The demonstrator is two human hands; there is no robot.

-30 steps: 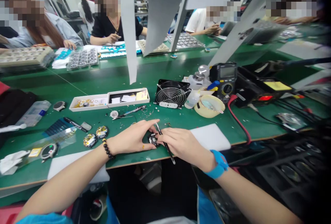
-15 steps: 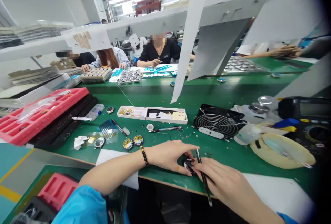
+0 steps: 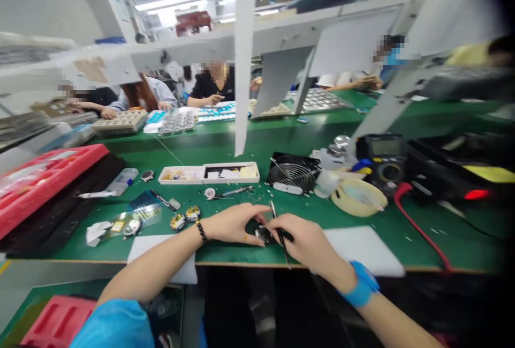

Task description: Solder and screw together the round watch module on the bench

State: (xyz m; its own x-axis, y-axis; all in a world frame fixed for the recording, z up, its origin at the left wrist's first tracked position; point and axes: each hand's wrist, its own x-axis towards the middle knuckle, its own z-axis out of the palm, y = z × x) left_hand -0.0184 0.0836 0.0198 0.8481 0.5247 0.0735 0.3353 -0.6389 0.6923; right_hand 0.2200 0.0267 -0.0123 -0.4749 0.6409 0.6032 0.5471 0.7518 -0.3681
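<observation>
Near the front edge of the green bench, my left hand [image 3: 235,224] curls its thumb and fingers around a small dark piece [image 3: 263,234] with a shiny face. Its exact kind is partly hidden by my fingers. My right hand [image 3: 300,235] is closed around a slim black tool [image 3: 282,243] with pale, metallic-looking ends, slanting between thumb and fingers. The right fingertips meet the dark piece from the right side. Left of my left wrist lie two round watch movements [image 3: 185,217] with gold and silver parts.
A white divided box [image 3: 203,180] lies behind my hands. To the right are a black fan [image 3: 293,172], a yellowish bowl [image 3: 341,198], a multimeter [image 3: 382,157] and a red cable [image 3: 422,230]. Red foam trays [image 3: 52,176] stand left. People sit across the bench.
The head view has turned right, so the bench has shifted left in the picture and more equipment shows at right. My hands still hold the dark piece and the slim tool.
</observation>
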